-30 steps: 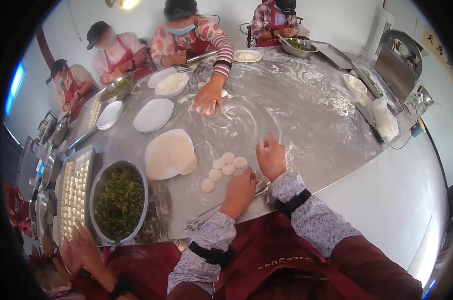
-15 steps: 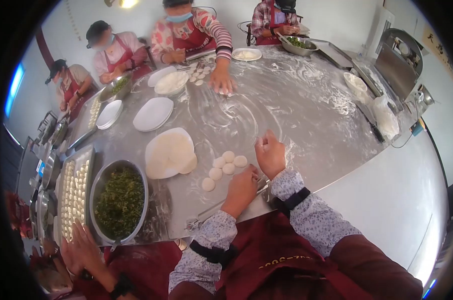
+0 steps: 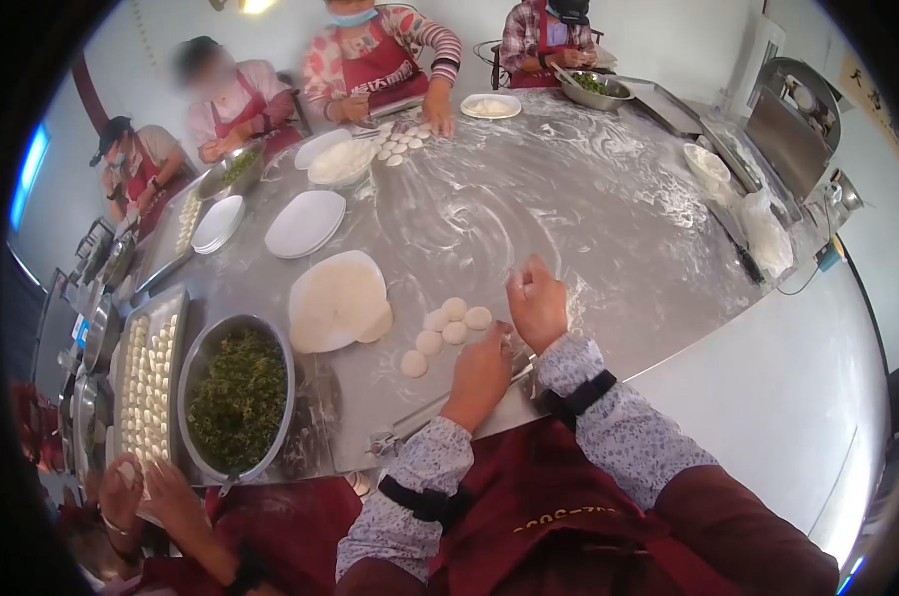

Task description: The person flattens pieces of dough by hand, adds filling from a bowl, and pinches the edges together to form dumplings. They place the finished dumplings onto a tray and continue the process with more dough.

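Observation:
My left hand is low over the near edge of the metal table, its fingers curled and pointing away from me. Just to its right and a little farther forward, my right hand is closed like a fist, knuckles up. Whatever the fingers of either hand hold is hidden beneath them. Left of my hands lies a small group of flattened dough rounds, dusted with flour. Beyond them, a stack of rolled wrappers overhangs a white plate. A thin metal strip runs along the table edge by my left wrist.
A bowl of chopped green filling stands at the left, beside a tray of dumplings. A neighbour's hands work at that tray. White plates and a flour bowl sit farther back. Several people are seated around the floury table.
My hands stay almost in place. Across the table, a co-worker's hand has drawn back from the middle to the dough rounds there. The neighbour's hands have separated at lower left, one holding pale dough.

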A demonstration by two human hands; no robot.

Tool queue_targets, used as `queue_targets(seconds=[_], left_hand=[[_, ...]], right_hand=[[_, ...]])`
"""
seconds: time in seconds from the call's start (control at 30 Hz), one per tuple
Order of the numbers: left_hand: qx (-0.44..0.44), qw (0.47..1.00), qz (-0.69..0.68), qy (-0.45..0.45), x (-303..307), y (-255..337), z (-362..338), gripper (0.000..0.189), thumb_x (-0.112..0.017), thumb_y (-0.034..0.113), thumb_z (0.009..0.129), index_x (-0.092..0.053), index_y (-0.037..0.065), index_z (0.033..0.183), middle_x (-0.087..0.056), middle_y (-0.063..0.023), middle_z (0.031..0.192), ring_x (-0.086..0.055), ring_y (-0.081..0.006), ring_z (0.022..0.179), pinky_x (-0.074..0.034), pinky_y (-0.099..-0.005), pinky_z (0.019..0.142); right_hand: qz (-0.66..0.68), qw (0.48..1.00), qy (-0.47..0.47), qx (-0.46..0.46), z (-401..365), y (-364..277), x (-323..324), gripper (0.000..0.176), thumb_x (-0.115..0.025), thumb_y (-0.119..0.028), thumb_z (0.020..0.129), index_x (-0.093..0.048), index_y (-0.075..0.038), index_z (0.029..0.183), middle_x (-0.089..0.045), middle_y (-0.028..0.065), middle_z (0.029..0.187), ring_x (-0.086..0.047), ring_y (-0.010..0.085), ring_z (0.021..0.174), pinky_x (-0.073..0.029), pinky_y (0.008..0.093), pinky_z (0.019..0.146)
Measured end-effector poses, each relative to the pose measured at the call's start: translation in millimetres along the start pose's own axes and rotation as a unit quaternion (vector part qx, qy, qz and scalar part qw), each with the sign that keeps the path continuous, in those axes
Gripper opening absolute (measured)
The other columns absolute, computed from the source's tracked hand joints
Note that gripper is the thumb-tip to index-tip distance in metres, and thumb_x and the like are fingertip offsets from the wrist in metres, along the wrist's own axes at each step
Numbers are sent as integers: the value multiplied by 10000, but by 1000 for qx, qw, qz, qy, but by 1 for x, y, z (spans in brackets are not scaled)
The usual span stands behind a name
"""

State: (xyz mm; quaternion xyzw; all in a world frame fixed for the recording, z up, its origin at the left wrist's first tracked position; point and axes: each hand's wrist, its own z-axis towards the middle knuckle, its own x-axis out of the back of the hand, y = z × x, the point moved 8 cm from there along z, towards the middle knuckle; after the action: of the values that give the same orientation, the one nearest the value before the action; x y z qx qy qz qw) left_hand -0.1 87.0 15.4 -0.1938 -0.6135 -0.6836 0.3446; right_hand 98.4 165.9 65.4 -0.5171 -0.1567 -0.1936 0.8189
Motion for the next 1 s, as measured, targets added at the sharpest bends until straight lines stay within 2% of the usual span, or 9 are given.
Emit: queue_targets(seconds=[0.3, 0.6, 0.67, 0.77, 0.8, 0.83, 0.9, 0.93, 1.0], left_hand=[[-29, 997, -2, -70, 1, -2, -15, 131, -520, 126, 781, -563, 44, 873, -612, -179, 765, -591, -364, 741, -453, -459, 654], [-46, 998, 32, -4, -5, -2, -14, 178, -520, 153, 793, -565, 57, 936, -604, -192, 789, -584, -365, 777, -452, -461, 680], [-66, 991, -67, -95, -1, -5, -21, 188, -542, 169, 788, -568, 37, 919, -607, -177, 847, -573, -367, 805, -450, -441, 695], [-64, 996, -61, 25, 55, -29, -8, 226, -565, 156, 766, -543, 66, 972, -586, -150, 876, -559, -351, 849, -428, -451, 736], [-109, 982, -26, 149, 89, -39, -12, 232, -575, 120, 765, -541, 65, 988, -596, -130, 876, -584, -295, 806, -454, -403, 714], [22, 974, -98, 204, 132, -43, -10, 213, -583, 123, 773, -546, 48, 968, -607, -120, 882, -597, -235, 779, -471, -350, 677], [100, 911, -148, 371, 177, -84, -24, 179, -590, 130, 775, -563, 28, 920, -615, -133, 869, -603, -207, 769, -473, -316, 644], [100, 912, -146, 371, 187, -98, -30, 179, -590, 130, 775, -563, 28, 920, -615, -133, 869, -603, -207, 769, -473, -316, 644], [206, 960, 5, 191, 171, -131, -34, 169, -602, 144, 768, -578, 30, 890, -621, -134, 865, -607, -215, 783, -474, -325, 649]], right_hand=[[19, 1000, 10, -20, -37, 8, 41, 158, -523, -164, 816, -458, -30, 764, -559, 202, 640, -549, 414, 616, -425, 449, 521], [-17, 999, 28, -9, -29, 15, 35, 170, -526, -166, 804, -456, -28, 733, -517, 203, 596, -544, 395, 588, -410, 431, 513], [-7, 999, 25, -19, -43, 18, 47, 164, -524, -157, 805, -453, -27, 732, -506, 192, 583, -542, 378, 567, -408, 415, 509], [55, 997, -2, -59, -49, 28, 48, 160, -520, -123, 816, -441, -20, 723, -497, 161, 587, -527, 311, 540, -406, 368, 516], [55, 997, -2, -61, -46, 27, 47, 160, -520, -123, 816, -441, -20, 723, -497, 161, 587, -527, 311, 540, -406, 368, 516], [46, 998, -3, -43, -42, 21, 45, 163, -523, -123, 816, -439, -20, 722, -497, 161, 591, -527, 308, 544, -405, 365, 518], [30, 999, 2, -16, -37, 15, 42, 170, -533, -127, 815, -439, -19, 723, -491, 161, 586, -521, 310, 537, -402, 365, 515], [33, 999, 2, -16, -36, 16, 41, 170, -533, -127, 815, -439, -19, 723, -491, 161, 586, -521, 310, 537, -402, 365, 515], [74, 997, -8, -26, -34, 21, 36, 167, -538, -127, 811, -441, -22, 724, -487, 164, 579, -520, 325, 531, -401, 374, 508]])
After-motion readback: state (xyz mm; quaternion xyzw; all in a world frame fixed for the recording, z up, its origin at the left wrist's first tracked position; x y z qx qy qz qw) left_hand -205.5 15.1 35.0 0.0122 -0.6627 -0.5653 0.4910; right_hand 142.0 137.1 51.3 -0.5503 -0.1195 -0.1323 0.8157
